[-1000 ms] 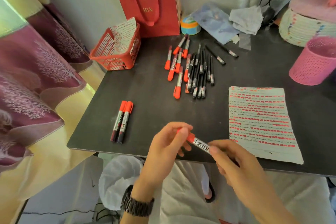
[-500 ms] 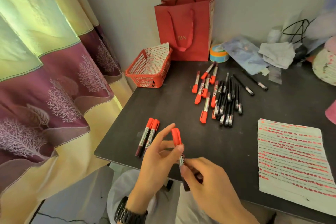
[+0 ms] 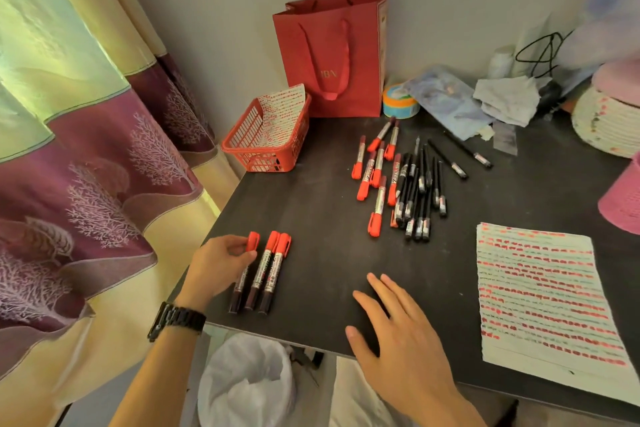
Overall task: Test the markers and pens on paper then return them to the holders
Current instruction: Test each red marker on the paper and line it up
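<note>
Three markers: a row near the front-left corner of the surface (image 3: 329, 218), parallel, red caps pointing away from the front edge.
Left hand (image 3: 218, 263): its grip is narrow, thumb and fingertips pinching the third marker (image 3: 252, 241) just below the cap. The barrel lies low along the surface, just left of the two laid markers (image 3: 275, 272).
Right hand (image 3: 398, 333): its grip is wide and holds nothing, fingers straight, palm down near the front edge.
Paper (image 3: 540, 295): at the front-right corner, covered with rows of red strokes.
Pile of markers and pens (image 3: 401, 184): mid-surface towards the back edge, well apart from the row.
Holders: a red basket (image 3: 266, 146) at the back-left corner with a marked sheet inside, and a pink holder (image 3: 623, 198) at the right edge.
Step, as I judge it: laying a tested marker down with its two fellows.
Risk, rolling: the barrels are round and the left edge is near, so a careless release could send the third marker off the surface.
Risk, knock: the left fingers sit close to the two laid markers, and lifting away sideways may scatter them.
Risk, mixing: if the row drifts towards the pile, tested and untested ones become hard to tell apart.
Risk, cap: I cannot tell whether it is fully seated, and a loose one would let the tip dry out.
</note>
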{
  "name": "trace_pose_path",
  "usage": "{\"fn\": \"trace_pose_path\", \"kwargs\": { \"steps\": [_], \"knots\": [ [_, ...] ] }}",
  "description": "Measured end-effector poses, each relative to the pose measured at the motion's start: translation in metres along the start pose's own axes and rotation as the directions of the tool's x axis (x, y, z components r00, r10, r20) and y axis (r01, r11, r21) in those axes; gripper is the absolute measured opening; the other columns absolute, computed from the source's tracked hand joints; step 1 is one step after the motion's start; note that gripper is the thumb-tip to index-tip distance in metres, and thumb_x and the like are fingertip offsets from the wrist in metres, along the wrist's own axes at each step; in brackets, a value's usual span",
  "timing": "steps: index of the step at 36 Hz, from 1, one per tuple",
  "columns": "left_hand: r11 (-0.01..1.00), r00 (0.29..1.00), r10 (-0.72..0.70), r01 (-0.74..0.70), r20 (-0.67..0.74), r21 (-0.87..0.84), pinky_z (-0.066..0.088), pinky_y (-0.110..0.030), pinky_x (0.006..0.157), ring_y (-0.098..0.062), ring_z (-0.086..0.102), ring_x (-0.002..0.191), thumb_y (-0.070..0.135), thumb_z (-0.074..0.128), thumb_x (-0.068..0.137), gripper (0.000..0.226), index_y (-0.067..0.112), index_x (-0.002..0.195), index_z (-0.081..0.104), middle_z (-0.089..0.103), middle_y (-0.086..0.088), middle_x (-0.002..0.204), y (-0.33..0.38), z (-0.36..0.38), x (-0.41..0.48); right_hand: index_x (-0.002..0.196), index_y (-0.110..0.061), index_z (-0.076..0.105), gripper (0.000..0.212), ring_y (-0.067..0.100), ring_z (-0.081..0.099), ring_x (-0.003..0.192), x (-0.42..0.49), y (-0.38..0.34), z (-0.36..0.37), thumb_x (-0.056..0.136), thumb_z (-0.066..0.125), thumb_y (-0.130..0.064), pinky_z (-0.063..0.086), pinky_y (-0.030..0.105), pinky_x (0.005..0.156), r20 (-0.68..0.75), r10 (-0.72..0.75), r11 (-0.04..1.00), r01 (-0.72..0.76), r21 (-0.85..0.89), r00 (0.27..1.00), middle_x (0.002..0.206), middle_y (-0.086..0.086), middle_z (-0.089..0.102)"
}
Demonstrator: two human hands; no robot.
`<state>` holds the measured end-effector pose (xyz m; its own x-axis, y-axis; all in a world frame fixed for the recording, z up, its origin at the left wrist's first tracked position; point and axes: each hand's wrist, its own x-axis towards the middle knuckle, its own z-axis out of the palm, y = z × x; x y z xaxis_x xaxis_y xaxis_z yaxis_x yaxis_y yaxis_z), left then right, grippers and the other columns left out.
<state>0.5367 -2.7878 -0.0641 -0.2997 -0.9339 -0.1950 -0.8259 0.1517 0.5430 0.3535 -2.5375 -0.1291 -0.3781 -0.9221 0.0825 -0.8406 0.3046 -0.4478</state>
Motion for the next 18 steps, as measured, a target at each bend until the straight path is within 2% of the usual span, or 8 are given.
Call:
{"fn": "trace_pose_path", "kwargs": {
  "steps": [4, 7, 12, 18],
  "knots": [
    [0.999, 1.000, 0.000, 0.001, 0.014, -0.045, 0.055, -0.045, 0.094, -0.020, 0.068, 0.103, 0.027, 0.073, 0.090, 0.039, 0.017, 0.128, 0.068, 0.073, 0.000, 0.113, 0.001, 0.007, 0.007, 0.134, -0.034, 0.062, 0.052, 0.013, 0.036, 0.146, -0.001, 0.001, 0.001, 0.091, 0.046, -0.059, 0.026, 0.027, 0.112, -0.027, 0.002, 1.000, -0.002, 0.006, 1.000, 0.155, -0.009, 0.046],
    [0.999, 1.000, 0.012, -0.012, -0.004, -0.041, 0.057, -0.043, 0.090, -0.019, 0.068, 0.100, 0.028, 0.071, 0.092, 0.036, 0.021, 0.127, 0.069, 0.074, 0.000, 0.111, 0.002, 0.010, 0.006, 0.129, -0.034, 0.065, 0.051, 0.014, 0.042, 0.142, -0.002, 0.002, 0.003, 0.090, 0.046, -0.059, 0.032, 0.028, 0.109, -0.042, 0.000, 1.000, 0.000, -0.002, 0.999, 0.151, -0.008, 0.050],
    [0.999, 0.997, 0.022, -0.024, -0.069, -0.022, 0.052, -0.037, 0.091, -0.019, 0.066, 0.100, 0.030, 0.069, 0.093, 0.032, 0.024, 0.125, 0.071, 0.073, 0.001, 0.108, 0.004, 0.013, 0.004, 0.124, -0.036, 0.068, 0.048, 0.013, 0.048, 0.138, -0.003, 0.003, 0.004, 0.088, 0.045, -0.059, 0.038, 0.026, 0.103, -0.066, 0.006, 1.000, -0.006, 0.005, 0.998, 0.146, -0.010, 0.055],
    [0.999, 0.997, 0.045, -0.045, -0.067, -0.001, 0.049, -0.033, 0.088, -0.016, 0.064, 0.101, 0.030, 0.068, 0.093, 0.031, 0.027, 0.124, 0.071, 0.074, 0.002, 0.112, 0.008, 0.015, 0.005, 0.121, -0.038, 0.069, 0.047, 0.014, 0.053, 0.134, -0.001, 0.001, 0.001, 0.087, 0.043, -0.060, 0.042, 0.026, 0.099, -0.077, 0.012, 1.000, -0.011, 0.008, 0.997, 0.142, -0.011, 0.059]
  ]
}}
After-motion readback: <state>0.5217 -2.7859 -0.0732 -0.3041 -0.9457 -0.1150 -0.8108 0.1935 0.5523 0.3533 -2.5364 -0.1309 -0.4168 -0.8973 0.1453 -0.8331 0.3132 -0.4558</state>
